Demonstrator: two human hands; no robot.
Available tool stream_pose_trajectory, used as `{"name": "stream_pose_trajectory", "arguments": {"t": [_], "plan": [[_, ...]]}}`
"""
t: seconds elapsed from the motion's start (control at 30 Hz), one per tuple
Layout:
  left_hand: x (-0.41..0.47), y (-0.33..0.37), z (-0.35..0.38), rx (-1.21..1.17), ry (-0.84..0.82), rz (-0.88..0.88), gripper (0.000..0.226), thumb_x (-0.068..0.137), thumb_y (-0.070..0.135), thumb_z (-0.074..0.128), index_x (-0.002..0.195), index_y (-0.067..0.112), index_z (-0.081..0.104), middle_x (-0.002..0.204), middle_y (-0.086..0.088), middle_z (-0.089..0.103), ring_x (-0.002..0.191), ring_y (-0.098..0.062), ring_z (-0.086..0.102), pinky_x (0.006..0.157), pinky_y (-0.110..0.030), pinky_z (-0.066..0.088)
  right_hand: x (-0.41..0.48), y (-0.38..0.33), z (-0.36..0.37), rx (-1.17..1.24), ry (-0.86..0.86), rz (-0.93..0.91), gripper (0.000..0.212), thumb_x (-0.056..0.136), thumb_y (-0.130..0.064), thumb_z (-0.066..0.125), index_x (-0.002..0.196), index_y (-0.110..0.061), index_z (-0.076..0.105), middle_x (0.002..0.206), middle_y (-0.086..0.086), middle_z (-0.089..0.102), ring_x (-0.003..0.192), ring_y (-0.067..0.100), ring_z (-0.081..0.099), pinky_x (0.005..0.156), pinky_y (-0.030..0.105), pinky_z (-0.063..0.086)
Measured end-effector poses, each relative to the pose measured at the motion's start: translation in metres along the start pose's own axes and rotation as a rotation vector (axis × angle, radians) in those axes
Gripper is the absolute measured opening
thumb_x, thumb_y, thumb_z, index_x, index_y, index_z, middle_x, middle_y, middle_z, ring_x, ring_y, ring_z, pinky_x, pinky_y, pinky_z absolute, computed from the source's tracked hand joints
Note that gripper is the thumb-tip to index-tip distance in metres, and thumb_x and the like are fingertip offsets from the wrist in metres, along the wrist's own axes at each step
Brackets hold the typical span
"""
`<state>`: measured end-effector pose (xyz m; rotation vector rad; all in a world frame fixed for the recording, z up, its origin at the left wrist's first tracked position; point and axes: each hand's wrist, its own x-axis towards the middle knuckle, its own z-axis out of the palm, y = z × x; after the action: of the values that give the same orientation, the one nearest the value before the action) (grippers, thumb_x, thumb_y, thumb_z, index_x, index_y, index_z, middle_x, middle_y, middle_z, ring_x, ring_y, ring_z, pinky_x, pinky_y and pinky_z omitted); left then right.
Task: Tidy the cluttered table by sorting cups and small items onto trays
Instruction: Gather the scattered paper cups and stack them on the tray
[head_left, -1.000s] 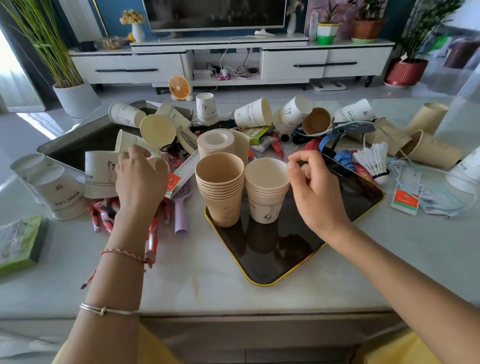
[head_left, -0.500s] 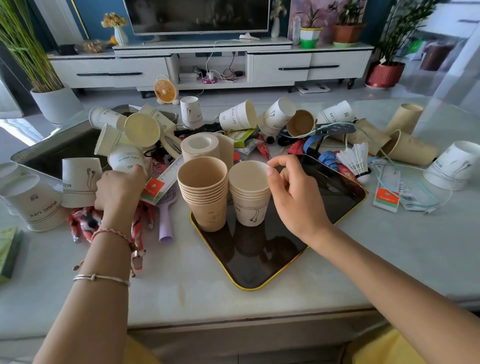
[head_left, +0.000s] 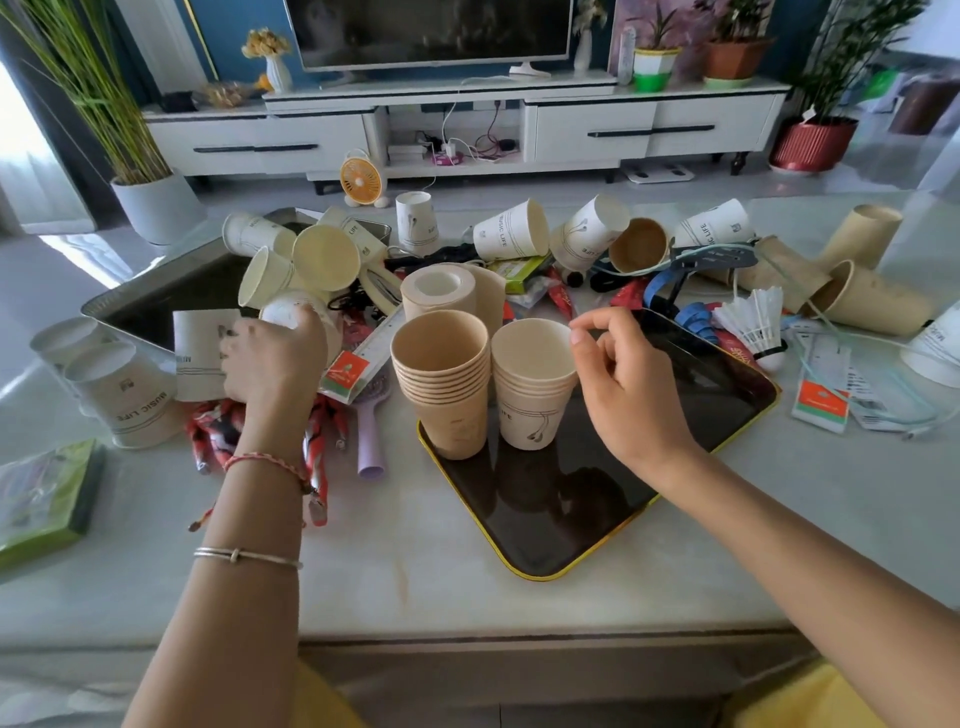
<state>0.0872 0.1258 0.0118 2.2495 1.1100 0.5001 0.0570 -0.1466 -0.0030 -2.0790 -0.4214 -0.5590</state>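
Note:
A black tray with a yellow rim (head_left: 597, 519) lies in front of me and carries a stack of brown paper cups (head_left: 447, 384) and a shorter stack of white cups (head_left: 530, 395). My right hand (head_left: 623, 384) hovers at the white stack's right rim with loosely curled fingers. Its index fingertip is at the rim and it holds nothing. My left hand (head_left: 275, 358) grips a white cup lying on its side (head_left: 288, 312) at the near edge of a silver tray (head_left: 156, 296). Another white cup (head_left: 200, 353) stands upside down just left of that hand.
Loose white cups (head_left: 511, 231) and brown cups (head_left: 872, 301) lie across the back and right. A tape roll (head_left: 439, 291), shuttlecock (head_left: 756, 322), purple brush (head_left: 370, 431), red lanyard (head_left: 213, 431), cards (head_left: 821, 400) and a green box (head_left: 47, 499) lie around the trays.
My left hand set a white cup upside down on the table and moved onto a cup lying on its side. My right hand reached the white stack's rim.

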Motion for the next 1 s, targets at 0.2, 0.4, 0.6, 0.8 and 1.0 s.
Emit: {"name": "stream_pose_trajectory", "arguments": {"t": [0.2, 0.4, 0.6, 0.8, 1.0], "plan": [[0.003, -0.004, 0.012, -0.159, -0.083, -0.066, 0.065, 0.084, 0.044, 0.047, 0.128, -0.002, 0.039, 0.128, -0.020, 0.049, 0.115, -0.037, 0.049, 0.094, -0.044, 0.042, -0.002, 0.002, -0.002, -0.020, 0.004, -0.001, 0.015, 0.097, -0.026, 0.044, 0.099, -0.013, 0.053, 0.053, -0.010, 0.046, 0.053, 0.004, 0.050, 0.048, 0.018, 0.037], [-0.013, 0.001, -0.013, -0.365, 0.013, -0.002, 0.055, 0.069, 0.050, 0.052, 0.103, 0.007, 0.054, 0.093, -0.007, 0.060, 0.087, -0.025, 0.062, 0.076, -0.034, 0.052, -0.001, 0.004, -0.006, -0.018, 0.013, -0.014, 0.014, 0.097, -0.025, 0.045, 0.098, -0.013, 0.053, 0.054, -0.012, 0.046, 0.055, 0.001, 0.050, 0.048, 0.014, 0.037], [-0.098, 0.040, -0.053, -0.663, -0.123, 0.507, 0.043, 0.070, 0.047, 0.066, 0.106, 0.027, 0.050, 0.082, 0.006, 0.065, 0.073, -0.011, 0.062, 0.066, -0.023, 0.049, 0.015, -0.013, -0.019, 0.231, 0.059, 0.027, 0.014, 0.096, -0.024, 0.046, 0.108, -0.019, 0.051, 0.074, -0.006, 0.054, 0.062, 0.005, 0.051, 0.059, 0.022, 0.042], [-0.140, 0.052, -0.030, -0.498, -0.435, 0.852, 0.057, 0.065, 0.053, 0.064, 0.118, 0.037, 0.049, 0.103, 0.020, 0.058, 0.108, -0.008, 0.053, 0.090, -0.026, 0.044, 0.032, -0.041, -0.036, 0.375, 0.081, -0.149, 0.035, 0.091, -0.046, 0.046, 0.123, -0.032, 0.042, 0.114, 0.001, 0.049, 0.096, 0.021, 0.052, 0.078, 0.034, 0.043], [-0.134, 0.049, -0.030, -0.361, -0.444, 0.902, 0.060, 0.075, 0.056, 0.062, 0.128, 0.031, 0.047, 0.111, 0.018, 0.051, 0.110, -0.002, 0.048, 0.088, -0.020, 0.037, 0.029, -0.030, -0.042, 0.255, 0.079, -0.211, 0.014, 0.093, -0.029, 0.050, 0.082, -0.019, 0.051, 0.075, -0.010, 0.048, 0.069, 0.003, 0.046, 0.065, 0.018, 0.038]]}}
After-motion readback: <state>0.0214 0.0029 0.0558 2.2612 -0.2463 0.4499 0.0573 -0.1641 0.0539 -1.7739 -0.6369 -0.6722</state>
